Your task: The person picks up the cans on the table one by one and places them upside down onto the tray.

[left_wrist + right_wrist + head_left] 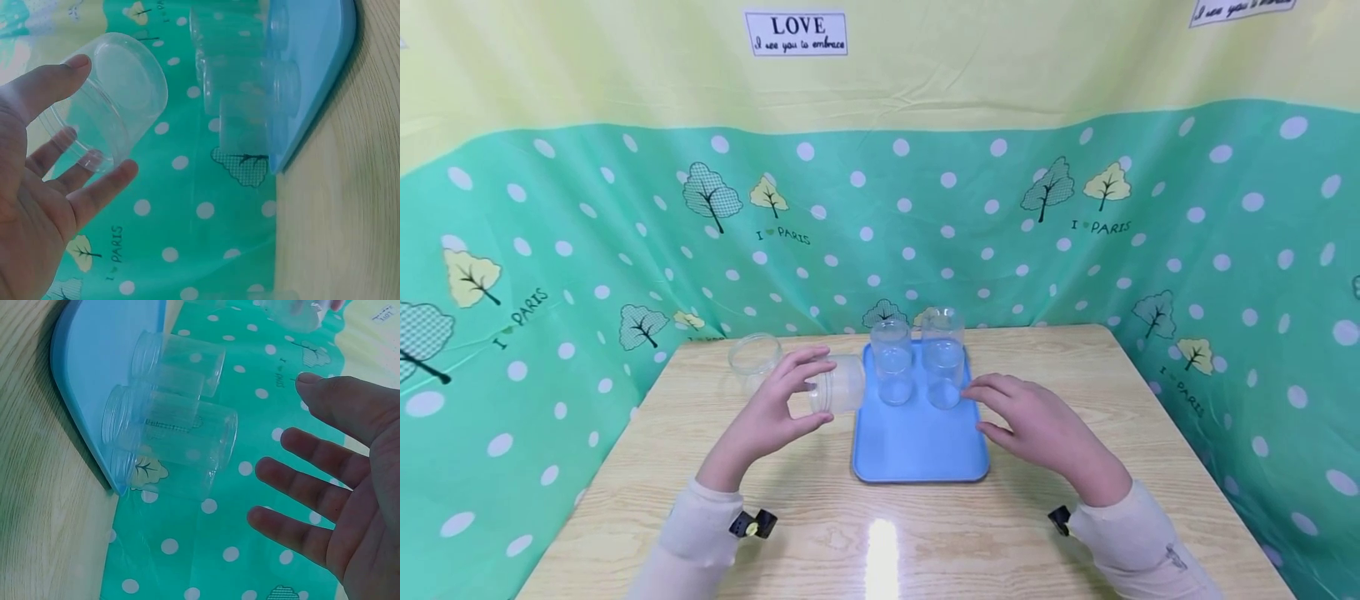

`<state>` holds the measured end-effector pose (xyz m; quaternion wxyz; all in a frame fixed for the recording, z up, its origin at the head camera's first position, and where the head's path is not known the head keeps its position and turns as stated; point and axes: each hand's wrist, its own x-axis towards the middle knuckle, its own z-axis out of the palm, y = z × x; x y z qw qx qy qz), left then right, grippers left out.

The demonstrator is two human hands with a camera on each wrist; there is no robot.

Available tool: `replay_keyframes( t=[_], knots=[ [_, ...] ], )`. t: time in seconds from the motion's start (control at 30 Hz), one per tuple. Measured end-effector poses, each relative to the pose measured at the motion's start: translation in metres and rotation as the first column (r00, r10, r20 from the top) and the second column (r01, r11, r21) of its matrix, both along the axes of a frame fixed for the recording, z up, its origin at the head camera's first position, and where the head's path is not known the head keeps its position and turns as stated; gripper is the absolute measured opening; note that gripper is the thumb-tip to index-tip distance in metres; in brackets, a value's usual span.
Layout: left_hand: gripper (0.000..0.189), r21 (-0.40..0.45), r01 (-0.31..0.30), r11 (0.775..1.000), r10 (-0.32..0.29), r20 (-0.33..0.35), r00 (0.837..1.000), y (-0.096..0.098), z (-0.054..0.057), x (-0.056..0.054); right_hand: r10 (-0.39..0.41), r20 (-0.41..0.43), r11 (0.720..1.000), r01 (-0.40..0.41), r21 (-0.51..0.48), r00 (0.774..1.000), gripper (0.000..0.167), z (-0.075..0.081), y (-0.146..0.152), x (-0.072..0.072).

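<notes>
Currently left hand (769, 407) pinches clear jar (847, 385) sideways near its mouth, by left edge of blue tray (921, 448), presumably leaving base free; right hand (1037, 423) empty, fingers parted, beside mouth-down jars (893, 385) toward far edge, likely steadier inverted.

On the cloth (880, 96) in front of you, you could read a bordered label (796, 33) near the top: LOVE in capitals, with "I see you to embrace" in script beneath it. A second label (1242, 10), to your upper right, was cut off by the head view's edge, leaving you only the script line. Lower on the cloth, under printed trees, you had "I PARIS" with a small mark between the words: a left-centre caption (783, 237), a right-centre caption (1101, 226), a far-left caption (521, 318) and a far-right caption (1182, 393). Your left wrist view showed "I PARIS" running sideways.
</notes>
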<state>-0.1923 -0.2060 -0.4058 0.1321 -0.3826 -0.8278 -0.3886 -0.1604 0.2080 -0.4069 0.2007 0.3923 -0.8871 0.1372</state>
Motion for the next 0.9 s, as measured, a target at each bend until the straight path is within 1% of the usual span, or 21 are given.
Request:
replay_keyframes(
  t=[0.17, 0.3, 0.4, 0.53, 0.63, 0.77, 0.9],
  knots=[
    [0.071, 0.005, 0.002, 1.0, -0.002, 0.01, 1.0, 0.002, 0.003, 0.004, 0.003, -0.015, 1.0, -0.003, -0.01, 1.0, 0.05, 0.0, -0.001, -0.001],
    [0.073, 0.016, 0.017, 1.0, -0.017, 0.001, 1.0, 0.003, 0.004, 0.006, 0.016, -0.033, 1.0, -0.017, -0.024, 0.999, 0.052, -0.001, -0.002, -0.001],
    [0.075, 0.036, 0.034, 0.999, -0.034, -0.007, 0.999, 0.005, 0.003, 0.007, 0.023, -0.04, 0.999, -0.025, -0.036, 0.999, 0.054, -0.002, -0.002, -0.002],
    [0.075, 0.07, 0.05, 0.996, -0.05, -0.001, 0.999, 0.01, 0.004, 0.011, 0.005, -0.03, 0.998, -0.007, -0.055, 1.0, 0.054, -0.002, -0.002, -0.001],
    [0.073, 0.101, 0.066, 0.993, -0.067, 0.002, 0.998, 0.016, 0.01, 0.016, -0.02, -0.017, 0.997, 0.018, -0.072, 1.0, 0.056, -0.002, -0.002, 0.0],
    [0.069, 0.133, 0.09, 0.987, -0.091, 0.001, 0.996, 0.024, 0.02, 0.026, -0.044, 0.002, 0.994, 0.044, -0.101, 0.999, 0.063, -0.002, -0.002, 0.0],
    [0.067, 0.149, 0.101, 0.984, -0.103, 0.003, 0.995, 0.031, 0.024, 0.03, -0.049, 0.022, 0.989, 0.051, -0.138, 0.999, 0.068, -0.002, -0.003, 0.0]
  ],
)
